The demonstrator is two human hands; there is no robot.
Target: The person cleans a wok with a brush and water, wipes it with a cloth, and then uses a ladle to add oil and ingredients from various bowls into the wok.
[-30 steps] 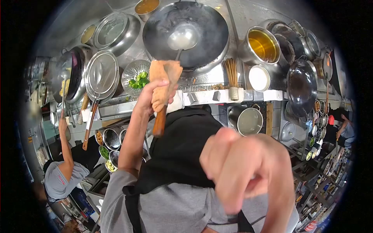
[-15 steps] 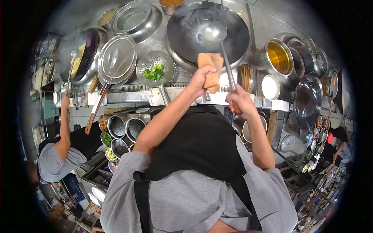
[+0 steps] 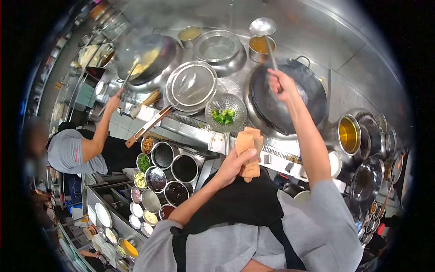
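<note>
My left hand (image 3: 232, 168) grips a folded tan cloth (image 3: 248, 147) in front of my apron. In my right hand (image 3: 282, 85) is the handle of a long ladle (image 3: 263, 27), its bowl raised at the back beside a metal pot of orange-brown liquid (image 3: 261, 46). Below my right forearm sits a dark wok (image 3: 272, 109) on the stove, holding no visible food. A perforated strainer (image 3: 210, 105) with chopped green vegetables (image 3: 223, 116) stands left of the wok, just beyond the cloth.
A round mesh strainer (image 3: 192, 84) lies on a pan to the left. Another person (image 3: 74, 149) stirs yellow food in a steaming wok (image 3: 163, 56). A pot of yellow oil (image 3: 349, 135) stands at right. Several ingredient containers (image 3: 156, 178) fill the lower left.
My right hand has carried the ladle out of the wok, up toward the pot of orange-brown liquid. My left hand, still holding the cloth, is nearer my body. The view has turned left.
</note>
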